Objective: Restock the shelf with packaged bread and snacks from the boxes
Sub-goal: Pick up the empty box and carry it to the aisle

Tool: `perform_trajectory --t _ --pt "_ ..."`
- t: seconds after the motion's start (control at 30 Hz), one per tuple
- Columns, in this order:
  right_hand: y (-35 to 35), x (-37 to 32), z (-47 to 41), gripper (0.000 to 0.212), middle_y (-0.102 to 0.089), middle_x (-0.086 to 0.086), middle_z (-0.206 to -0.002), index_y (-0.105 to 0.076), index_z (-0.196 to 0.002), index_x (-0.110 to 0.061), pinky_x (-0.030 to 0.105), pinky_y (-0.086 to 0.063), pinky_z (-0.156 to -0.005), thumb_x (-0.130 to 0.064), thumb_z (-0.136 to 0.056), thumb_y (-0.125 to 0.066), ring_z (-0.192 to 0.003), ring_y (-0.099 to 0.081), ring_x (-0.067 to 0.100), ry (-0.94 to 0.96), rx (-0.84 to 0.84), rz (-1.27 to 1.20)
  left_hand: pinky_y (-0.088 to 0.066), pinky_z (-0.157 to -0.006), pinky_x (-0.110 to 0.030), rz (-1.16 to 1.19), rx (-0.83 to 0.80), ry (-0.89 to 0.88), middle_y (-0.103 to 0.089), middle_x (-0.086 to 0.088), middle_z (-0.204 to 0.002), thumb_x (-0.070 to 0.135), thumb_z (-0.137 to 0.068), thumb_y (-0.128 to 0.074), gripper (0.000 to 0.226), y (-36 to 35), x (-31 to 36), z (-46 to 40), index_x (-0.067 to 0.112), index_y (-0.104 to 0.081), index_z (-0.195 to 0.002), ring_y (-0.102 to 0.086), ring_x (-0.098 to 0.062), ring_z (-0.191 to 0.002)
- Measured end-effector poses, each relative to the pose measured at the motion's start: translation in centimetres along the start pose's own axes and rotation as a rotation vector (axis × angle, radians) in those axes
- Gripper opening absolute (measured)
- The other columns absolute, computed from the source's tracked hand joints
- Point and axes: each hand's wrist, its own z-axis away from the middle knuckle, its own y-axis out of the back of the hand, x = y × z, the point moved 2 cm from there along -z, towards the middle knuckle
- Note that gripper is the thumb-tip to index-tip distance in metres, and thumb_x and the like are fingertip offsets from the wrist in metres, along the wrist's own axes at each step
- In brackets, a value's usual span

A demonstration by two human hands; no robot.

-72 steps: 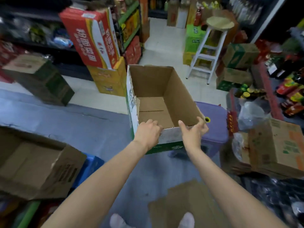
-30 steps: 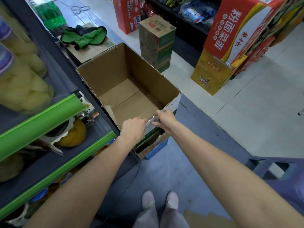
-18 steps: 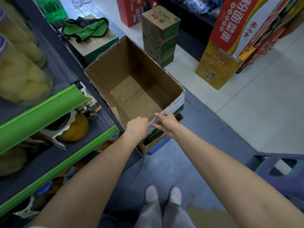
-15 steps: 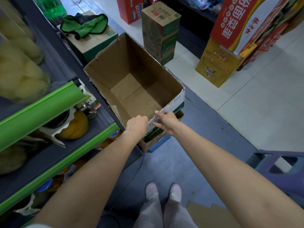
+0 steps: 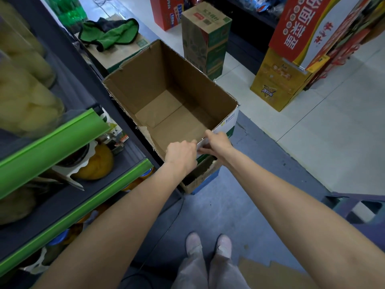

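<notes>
Head view, looking down an aisle. An open, empty box [image 5: 170, 105] sits tilted beside the shelf [image 5: 68, 201], its near end resting on a smaller carton [image 5: 200, 178] on the grey floor [image 5: 218, 207]. Both hands grip the box's near rim: the left hand [image 5: 181, 157] is curled closed over the brown edge, fingers folded inside; the right hand [image 5: 217, 143] pinches the white-printed near corner, thumb on top. The box's interior shows only bare bottom flaps — no bread or snacks are visible in it. The shelf, at left, has green edge strips [image 5: 54, 140] and carries blurred yellowish packages [image 5: 25, 105] on the upper level and an orange-yellow item [image 5: 98, 163] on the level below; what these are cannot be told. Beyond the box stands a closed carton bearing a green cloth [image 5: 108, 35], and just right of it an upright brown-and-green carton [image 5: 206, 36]. Farther right, on white tiles, a red carton [image 5: 306, 28] leans on a yellow one [image 5: 279, 80]. A purple stool [image 5: 354, 207] appears at the right edge, well apart from the box. The person's two feet [image 5: 208, 246] stand on the grey floor — flattened cardboard [image 5: 270, 274] lies just beside them.
</notes>
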Motion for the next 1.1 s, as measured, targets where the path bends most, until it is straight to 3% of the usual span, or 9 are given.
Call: perform_trajectory --t 0.1,0.23,0.4,0.53,0.63,0.8,0.93,1.0,1.1 --pt "0.5 -0.8 0.3 0.019 -0.063 0.026 -0.108 -0.053 -0.099 0.001 0.038 -0.058 -0.083 -0.013 -0.089 -0.045 -0.082 -0.068 0.03 -0.01 -0.039 -0.087 -0.043 -0.068 -0.031 -0.065 -0.007 -0.004 -0.065 -0.008 -0.107 0.02 -0.095 -0.045 0.025 1.7 0.2 -0.1 0.012 -0.051 -0.118 -0.065 -0.03 -0.095" --pt "0.5 -1.1 1.3 0.019 -0.062 0.027 -0.107 -0.052 -0.101 0.001 0.024 -0.055 -0.053 -0.013 -0.092 -0.043 -0.069 -0.065 0.025 -0.023 -0.1 -0.156 -0.043 -0.07 -0.032 -0.153 -0.04 -0.007 -0.065 -0.007 -0.112 0.018 -0.095 -0.045 0.023 3.1 0.2 0.0 0.011 -0.058 -0.113 -0.064 -0.029 -0.101" --pt "1.3 -1.3 1.8 0.009 -0.054 0.018 -0.085 -0.045 -0.089 -0.005 0.03 -0.057 -0.07 -0.01 -0.095 -0.041 -0.067 -0.064 0.025 -0.064 -0.137 -0.215 -0.039 -0.068 -0.03 -0.178 -0.043 -0.014 -0.065 -0.006 -0.112 0.015 -0.095 -0.044 0.022 3.5 0.6 0.2 0.012 -0.06 -0.111 -0.064 -0.026 -0.102" --pt "1.2 0.5 1.2 0.033 -0.046 0.024 -0.118 -0.04 -0.125 0.001 0.031 -0.055 -0.083 -0.019 -0.099 -0.045 -0.07 -0.066 0.025 -0.102 -0.184 -0.236 -0.04 -0.069 -0.03 -0.161 -0.092 -0.008 -0.065 -0.006 -0.113 0.014 -0.096 -0.044 0.021 2.3 0.9 0.0 0.011 -0.06 -0.11 -0.063 -0.026 -0.104" --pt "1.4 1.4 0.9 0.049 -0.044 0.023 -0.13 -0.035 -0.136 0.002 0.03 -0.054 -0.084 -0.031 -0.1 -0.043 -0.074 -0.065 0.023 -0.107 -0.161 -0.243 -0.045 -0.078 -0.032 -0.157 -0.083 -0.022 -0.063 -0.007 -0.118 0.014 -0.096 -0.045 0.023 2.0 1.1 -0.5 0.011 -0.058 -0.115 -0.061 -0.027 -0.109" --pt "2.2 2.5 -0.1 0.047 -0.052 0.015 -0.103 -0.039 -0.132 0.002 0.034 -0.053 -0.09 -0.03 -0.098 -0.046 -0.089 -0.066 0.027 -0.13 -0.105 -0.325 -0.044 -0.076 -0.035 -0.108 -0.069 -0.043 -0.061 -0.011 -0.12 0.012 -0.096 -0.044 0.026 1.0 1.5 -1.4 0.01 -0.053 -0.12 -0.061 -0.03 -0.109" --pt "2.2 2.3 -1.7 0.071 -0.041 0.017 -0.14 -0.015 -0.148 -0.016 0.043 -0.049 -0.098 -0.025 -0.092 -0.058 -0.116 -0.056 0.034 -0.031 0.059 -0.225 -0.038 -0.066 -0.034 -0.059 -0.011 -0.061 -0.063 -0.011 -0.114 0.01 -0.096 -0.047 0.027 0.0 1.6 -2.3 0.009 -0.047 -0.123 -0.063 -0.03 -0.101" --pt "2.1 1.9 -2.3 0.079 -0.038 0.012 -0.141 -0.003 -0.15 -0.027 0.048 -0.047 -0.099 -0.019 -0.093 -0.057 -0.118 -0.053 0.036 0.064 0.137 -0.138 -0.039 -0.064 -0.034 -0.026 0.027 -0.058 -0.064 -0.012 -0.108 0.01 -0.095 -0.048 0.027 -0.1 1.5 -2.9 0.008 -0.043 -0.121 -0.064 -0.031 -0.095" --pt "2.0 1.8 -3.5 0.067 -0.034 0.013 -0.149 -0.011 -0.151 -0.021 0.049 -0.044 -0.102 -0.023 -0.096 -0.051 -0.13 -0.042 0.037 0.133 0.179 0.047 -0.039 -0.063 -0.035 -0.018 0.039 -0.076 -0.064 -0.012 -0.106 0.01 -0.095 -0.049 0.022 -0.3 1.7 -3.9 0.008 -0.044 -0.116 -0.064 -0.031 -0.093"
